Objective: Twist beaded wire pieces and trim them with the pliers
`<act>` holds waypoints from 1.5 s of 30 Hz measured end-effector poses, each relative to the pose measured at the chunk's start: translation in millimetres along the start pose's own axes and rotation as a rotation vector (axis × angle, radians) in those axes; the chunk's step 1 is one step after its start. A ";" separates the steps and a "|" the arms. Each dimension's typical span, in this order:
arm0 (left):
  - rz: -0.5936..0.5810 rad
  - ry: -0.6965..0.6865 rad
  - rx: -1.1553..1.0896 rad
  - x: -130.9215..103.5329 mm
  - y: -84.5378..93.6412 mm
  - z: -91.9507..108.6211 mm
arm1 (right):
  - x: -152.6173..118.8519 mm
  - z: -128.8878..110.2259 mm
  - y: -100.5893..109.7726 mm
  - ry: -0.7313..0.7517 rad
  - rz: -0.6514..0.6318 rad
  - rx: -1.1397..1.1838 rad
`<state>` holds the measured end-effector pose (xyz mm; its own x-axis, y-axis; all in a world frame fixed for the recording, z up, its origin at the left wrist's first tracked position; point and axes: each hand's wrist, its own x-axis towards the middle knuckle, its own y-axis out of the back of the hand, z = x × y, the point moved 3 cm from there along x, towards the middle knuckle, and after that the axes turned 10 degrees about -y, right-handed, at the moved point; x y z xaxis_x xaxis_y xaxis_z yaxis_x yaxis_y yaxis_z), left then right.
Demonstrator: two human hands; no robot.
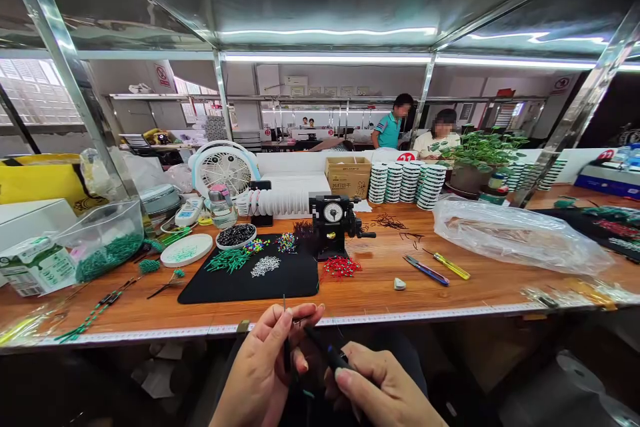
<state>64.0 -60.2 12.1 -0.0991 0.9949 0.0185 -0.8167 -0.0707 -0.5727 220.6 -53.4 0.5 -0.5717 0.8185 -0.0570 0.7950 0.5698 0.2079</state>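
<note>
The left hand (265,367) sits low in the head view, below the front edge of the wooden workbench (380,293), fingers curled together with thumb and forefinger pinched on a thin dark stem (285,340) that stands upright, its tip rising just past the bench edge. The right hand (380,390) lies just beside it, fingers closed around a dark slim tool (325,350) whose point angles up-left toward the left thumb; whether the tip touches the stem cannot be told. The 2 hands are close together, nearly touching.

On the bench, largest first: a crumpled clear plastic bag (515,233) at right, a black mat (255,280) in front of the hands carrying small heaps of green, white and mixed-colour beads, a white desk fan (224,167), a cardboard box (349,175) with Chinese print too small to read, rows of stacked wire spools (407,183), a black hand-cranked winder with a round dial (333,223), and a yellow-handled tool (453,267) beside a blue one. A red tag behind the spools reads 21. A measuring tape strip runs along the bench edge. 2 people stand far behind.
</note>
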 end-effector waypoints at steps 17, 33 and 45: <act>0.031 0.047 -0.054 0.5 2.8 -7.7 | 6.3 4.2 -4.8 0.052 0.115 -0.072; -0.244 -0.292 0.945 8.2 14.0 16.7 | -6.5 3.0 12.8 0.243 0.192 -0.568; -0.208 -0.052 0.595 -1.9 17.3 4.4 | -13.0 6.2 13.9 0.359 0.244 -0.715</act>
<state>47.6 -63.7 5.8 0.0802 0.9884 0.1292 -0.9967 0.0808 0.0007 240.3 -55.8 -1.9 -0.5260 0.7707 0.3595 0.6539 0.0962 0.7504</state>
